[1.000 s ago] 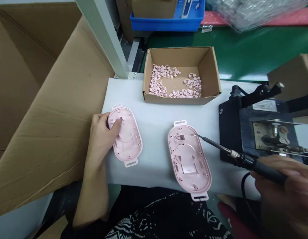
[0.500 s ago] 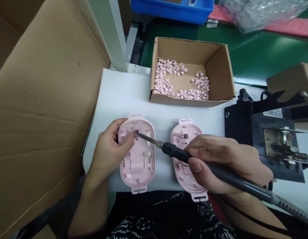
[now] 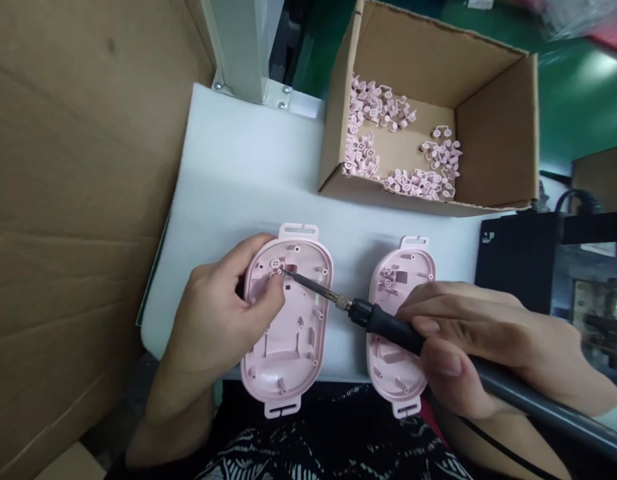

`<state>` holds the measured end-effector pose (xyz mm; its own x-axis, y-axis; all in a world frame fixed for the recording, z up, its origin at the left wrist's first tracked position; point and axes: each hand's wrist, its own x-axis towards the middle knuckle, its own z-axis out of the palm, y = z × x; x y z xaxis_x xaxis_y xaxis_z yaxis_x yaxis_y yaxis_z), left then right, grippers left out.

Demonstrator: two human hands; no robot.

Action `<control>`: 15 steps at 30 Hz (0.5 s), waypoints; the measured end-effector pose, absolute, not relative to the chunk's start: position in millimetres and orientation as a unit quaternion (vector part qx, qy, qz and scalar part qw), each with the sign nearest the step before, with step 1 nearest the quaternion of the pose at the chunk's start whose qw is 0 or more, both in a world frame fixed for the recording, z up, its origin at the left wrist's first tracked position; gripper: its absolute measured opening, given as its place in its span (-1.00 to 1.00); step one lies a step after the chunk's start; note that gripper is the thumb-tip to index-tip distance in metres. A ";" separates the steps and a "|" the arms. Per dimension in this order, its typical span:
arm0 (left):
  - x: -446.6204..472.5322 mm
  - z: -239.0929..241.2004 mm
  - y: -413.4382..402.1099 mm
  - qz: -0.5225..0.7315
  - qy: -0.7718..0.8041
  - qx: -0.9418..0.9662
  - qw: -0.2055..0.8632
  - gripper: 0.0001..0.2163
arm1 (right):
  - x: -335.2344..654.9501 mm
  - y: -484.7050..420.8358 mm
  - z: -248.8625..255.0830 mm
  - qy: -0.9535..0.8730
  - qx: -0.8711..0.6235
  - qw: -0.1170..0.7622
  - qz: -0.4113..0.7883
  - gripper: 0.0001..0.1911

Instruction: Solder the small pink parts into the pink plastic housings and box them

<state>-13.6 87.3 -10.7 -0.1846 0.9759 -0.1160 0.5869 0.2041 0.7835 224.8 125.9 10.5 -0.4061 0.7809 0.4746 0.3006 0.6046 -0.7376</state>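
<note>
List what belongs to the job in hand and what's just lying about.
In use: left hand on a pink plastic shell; right hand holding a soldering iron, tip over the shell.
Lying about: second pink shell, cardboard box of small pink parts, cardboard sheet.

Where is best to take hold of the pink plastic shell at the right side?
Probably pinch the pink shell by its near slotted tab, coming from the near side: the right hand and soldering iron cross its middle, while this tab sticks out free.

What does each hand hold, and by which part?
The left hand grips a pink plastic housing by its edge; the right hand holds a soldering iron by its handle.
</note>
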 end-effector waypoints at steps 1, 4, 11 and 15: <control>-13.6 -10.9 87.2 0.301 0.708 0.553 0.319 -0.69 | 225.0 125.3 10.6 -0.790 -0.346 0.417 0.287 -0.82; -13.4 -11.1 87.1 0.293 0.711 0.556 0.316 -0.68 | 226.7 123.3 7.9 -0.789 -0.341 0.424 0.284 -0.86; -11.6 -11.9 88.0 0.293 0.726 0.540 0.309 -0.72 | 229.1 122.3 1.1 -0.786 -0.335 0.455 0.251 -0.90; -11.4 -11.5 87.9 0.296 0.726 0.534 0.315 -0.74 | 227.5 122.4 -0.2 -0.785 -0.340 0.456 0.246 -0.93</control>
<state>-11.4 87.9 -11.5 -0.2310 0.9627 -0.1408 0.5893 0.2535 0.7671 227.5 122.4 -0.2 -0.3527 0.7579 0.5487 0.3090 0.6479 -0.6962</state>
